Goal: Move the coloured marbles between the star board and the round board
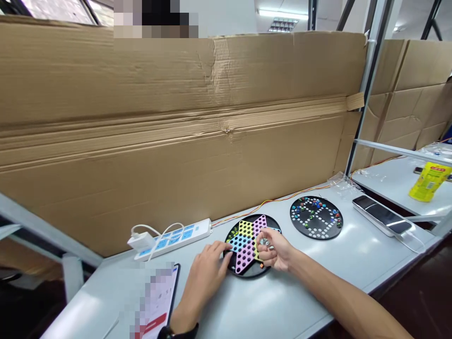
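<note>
A round black game board (250, 271) with a coloured star of holes lies on the white table in front of me. My left hand (208, 269) rests with its fingers spread flat against the board's left edge. Over the star's right side my right hand (275, 248) is curled, its fingers pinched on small marbles (264, 242). A second round black board (316, 217) with white holes and several coloured marbles lies further right, out of reach of both hands.
A white power strip (176, 238) with a plugged charger lies behind the board. A phone (160, 299) sits at the near left, another phone (383, 214) at the right. A yellow bottle (429, 181) stands on the neighbouring table. A tall cardboard wall (176, 132) backs the table.
</note>
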Action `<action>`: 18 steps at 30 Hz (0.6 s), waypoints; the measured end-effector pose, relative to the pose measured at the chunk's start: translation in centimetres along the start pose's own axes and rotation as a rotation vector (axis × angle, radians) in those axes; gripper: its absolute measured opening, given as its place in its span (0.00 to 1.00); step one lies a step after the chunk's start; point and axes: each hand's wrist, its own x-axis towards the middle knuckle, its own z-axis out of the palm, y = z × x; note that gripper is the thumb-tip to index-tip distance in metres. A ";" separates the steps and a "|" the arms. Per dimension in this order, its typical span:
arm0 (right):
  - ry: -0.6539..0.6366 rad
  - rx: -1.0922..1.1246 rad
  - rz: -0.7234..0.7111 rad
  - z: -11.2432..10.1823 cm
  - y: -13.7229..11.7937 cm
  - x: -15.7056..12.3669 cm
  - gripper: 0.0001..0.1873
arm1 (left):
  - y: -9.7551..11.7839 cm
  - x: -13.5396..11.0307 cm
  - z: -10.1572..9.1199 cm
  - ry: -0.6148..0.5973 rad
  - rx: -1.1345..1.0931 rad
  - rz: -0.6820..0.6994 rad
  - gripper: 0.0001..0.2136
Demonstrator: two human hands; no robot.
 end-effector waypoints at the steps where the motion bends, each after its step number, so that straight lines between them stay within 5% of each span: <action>1: 0.018 -0.009 0.001 0.2 -0.2 -0.3 0.24 | -0.2 -0.1 -0.3 -0.051 0.031 -0.034 0.15; 8: 0.031 -0.035 0.031 0.9 -0.2 -0.6 0.28 | 0.7 -0.1 -0.5 -0.180 0.040 -0.041 0.17; 18: 0.015 -0.028 0.027 0.3 -0.3 -0.1 0.27 | -0.2 0.1 -0.7 -0.392 -0.242 -0.010 0.19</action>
